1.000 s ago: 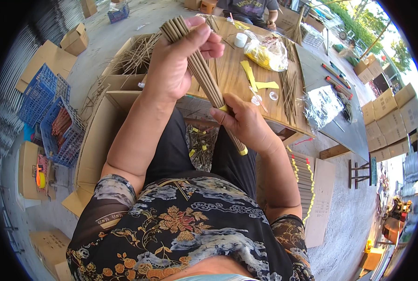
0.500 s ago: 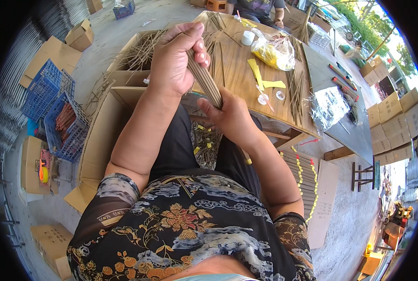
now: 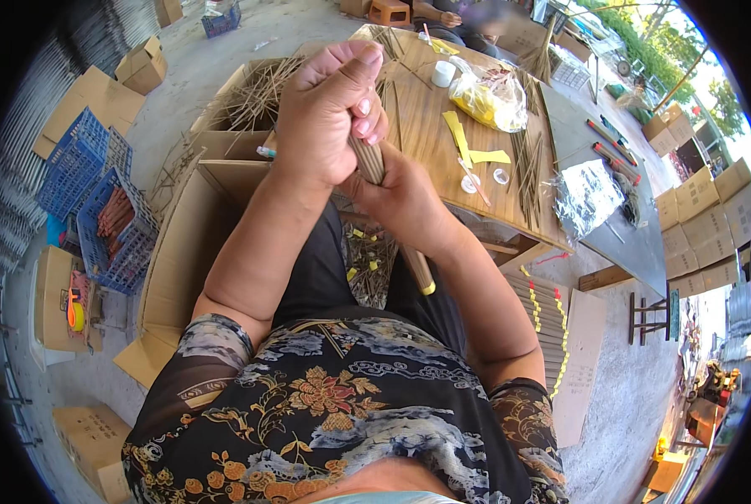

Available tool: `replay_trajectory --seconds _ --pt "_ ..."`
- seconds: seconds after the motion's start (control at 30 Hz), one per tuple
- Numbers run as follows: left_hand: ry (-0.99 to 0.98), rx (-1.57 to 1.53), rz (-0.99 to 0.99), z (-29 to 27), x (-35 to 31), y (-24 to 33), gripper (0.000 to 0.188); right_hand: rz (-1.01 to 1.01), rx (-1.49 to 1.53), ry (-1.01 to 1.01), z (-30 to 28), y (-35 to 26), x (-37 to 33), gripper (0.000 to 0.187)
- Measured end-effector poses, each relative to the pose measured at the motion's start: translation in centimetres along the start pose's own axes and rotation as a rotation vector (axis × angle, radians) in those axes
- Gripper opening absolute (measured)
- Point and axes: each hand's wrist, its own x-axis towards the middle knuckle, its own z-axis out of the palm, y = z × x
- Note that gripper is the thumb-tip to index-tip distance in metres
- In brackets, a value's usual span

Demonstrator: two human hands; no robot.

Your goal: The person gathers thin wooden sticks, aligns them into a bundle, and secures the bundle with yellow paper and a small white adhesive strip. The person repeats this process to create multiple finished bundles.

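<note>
A person in a dark floral top grips a bundle of thin brown sticks with both hands above the lap, at the near edge of a wooden table. The left hand is closed around the upper part of the bundle, its fingers curled in and hiding the top end. Just below, the right hand is wrapped around the middle, its fingers mostly out of sight behind the sticks. The bundle slants down to a yellow-tipped lower end over the dark trousers.

On the table lie loose sticks, crossed yellow strips, a white round container and a clear plastic bag with yellow contents. An open cardboard box of sticks stands at left, near blue plastic baskets. More sticks with yellow ends lie at lower right. Another person sits across the table.
</note>
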Motion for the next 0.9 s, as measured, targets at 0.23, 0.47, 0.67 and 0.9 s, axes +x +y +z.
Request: replay_trajectory --seconds 0.23,0.47,0.67,0.9 --pt "-0.227 -0.092 0.068 -0.8 0.0 1.2 0.059 0.011 0.025 0.03 0.1 -0.8 0.3 0.016" --pt "-0.001 0.484 0.161 -1.0 -3.4 -0.9 0.058 -0.106 -0.137 0.145 0.5 -0.4 0.9 0.018" --pt "0.225 0.547 0.232 1.1 -3.4 -1.6 0.035 -0.245 -0.157 0.258 1.6 1.1 0.4 0.033" --pt "0.069 0.558 0.256 2.4 -4.5 -0.5 0.027 -0.347 -0.112 0.227 1.9 2.0 -0.4 0.025"
